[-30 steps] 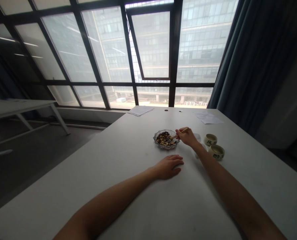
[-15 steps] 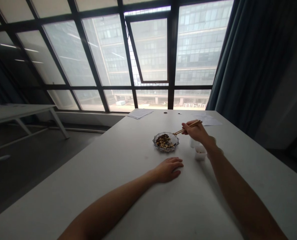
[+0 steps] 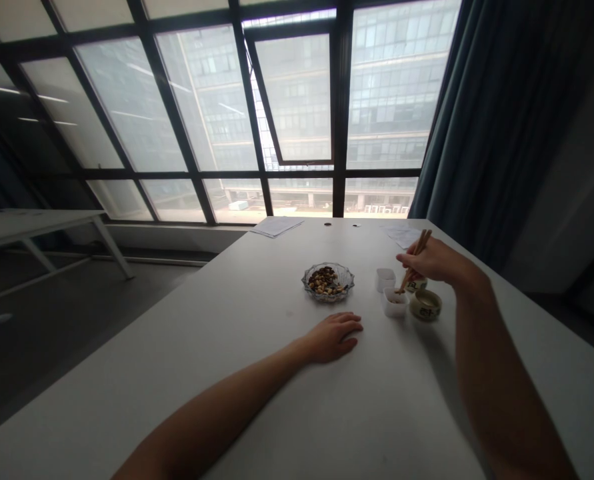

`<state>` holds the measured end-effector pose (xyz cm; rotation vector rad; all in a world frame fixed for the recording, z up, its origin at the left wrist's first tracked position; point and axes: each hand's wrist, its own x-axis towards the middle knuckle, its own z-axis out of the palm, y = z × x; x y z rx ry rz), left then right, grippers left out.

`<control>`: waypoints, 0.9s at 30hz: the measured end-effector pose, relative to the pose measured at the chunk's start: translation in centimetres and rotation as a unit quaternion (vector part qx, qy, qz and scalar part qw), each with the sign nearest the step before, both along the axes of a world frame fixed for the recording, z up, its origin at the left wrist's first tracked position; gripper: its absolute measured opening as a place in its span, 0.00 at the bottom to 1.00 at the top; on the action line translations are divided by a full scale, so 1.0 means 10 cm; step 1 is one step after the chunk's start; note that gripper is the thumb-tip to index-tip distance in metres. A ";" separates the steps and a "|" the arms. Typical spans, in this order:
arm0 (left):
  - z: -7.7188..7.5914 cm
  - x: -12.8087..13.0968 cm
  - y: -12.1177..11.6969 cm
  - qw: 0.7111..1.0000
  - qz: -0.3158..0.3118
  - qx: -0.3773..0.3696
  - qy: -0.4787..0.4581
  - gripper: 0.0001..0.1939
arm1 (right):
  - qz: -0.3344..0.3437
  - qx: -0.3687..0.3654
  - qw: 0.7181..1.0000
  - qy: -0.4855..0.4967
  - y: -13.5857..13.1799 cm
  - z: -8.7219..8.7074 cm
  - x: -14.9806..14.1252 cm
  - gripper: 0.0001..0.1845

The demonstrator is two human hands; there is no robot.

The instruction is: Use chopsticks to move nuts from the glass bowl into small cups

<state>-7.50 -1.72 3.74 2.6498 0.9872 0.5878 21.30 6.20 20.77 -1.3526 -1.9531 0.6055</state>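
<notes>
Right hand (image 3: 429, 262): pinches slim wooden chopsticks (image 3: 413, 270) in a narrow grip, their tips down inside a small white square plastic cup (image 3: 395, 303); whether they hold anything cannot be told.
Left hand (image 3: 333, 337): lies open, fingers spread and holding nothing, on the white table (image 3: 257, 400), just before a ribbed clear glass dish (image 3: 343, 273).
Dish contents: brown mixed nuts (image 3: 323, 281), heaped, well left of the cup.
Nearby: a second white square cup (image 3: 385, 280) and two cream ceramic cups (image 3: 425, 305).
Handling: the nuts look light, hard and slippery, best pinched across their middle with the tips; the glass looks fragile.
</notes>
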 end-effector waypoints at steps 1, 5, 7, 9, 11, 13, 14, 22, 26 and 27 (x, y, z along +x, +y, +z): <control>0.00 0.00 0.00 1.000 0.000 0.000 0.001 0.20 | 0.013 0.003 1.000 0.002 0.02 -0.01 0.00 0.20; -0.01 0.00 0.00 1.000 0.001 -0.001 0.002 0.20 | -0.004 0.016 1.000 -0.001 -0.02 0.01 -0.05 0.21; -0.01 0.01 0.00 1.000 0.002 -0.001 0.001 0.20 | -0.040 0.025 0.999 0.015 -0.09 0.05 -0.12 0.19; -0.02 0.01 0.01 1.000 0.002 0.000 0.000 0.19 | -0.050 0.050 0.996 0.055 -0.13 0.08 -0.23 0.17; -0.02 0.01 0.01 1.000 0.002 0.000 -0.001 0.19 | -0.021 0.071 0.991 0.110 -0.13 0.08 -0.36 0.17; -0.01 0.01 0.01 1.000 0.000 0.002 -0.002 0.19 | 0.030 0.066 0.984 0.165 -0.06 0.03 -0.53 0.18; -0.01 0.01 0.01 1.000 -0.002 0.003 -0.003 0.19 | 0.055 0.056 0.979 0.188 0.00 -0.03 -0.62 0.19; 0.01 0.01 -0.01 1.000 -0.005 0.009 -0.008 0.19 | 0.125 0.007 0.973 0.193 0.56 -0.91 -1.11 0.27; 0.00 0.02 -0.01 1.000 -0.008 0.009 -0.012 0.19 | 0.141 0.018 0.975 0.172 0.66 -1.16 -1.15 0.27; -0.01 0.02 -0.01 1.000 -0.008 0.009 -0.013 0.19 | 0.142 0.024 0.975 0.172 0.66 -1.18 -1.16 0.27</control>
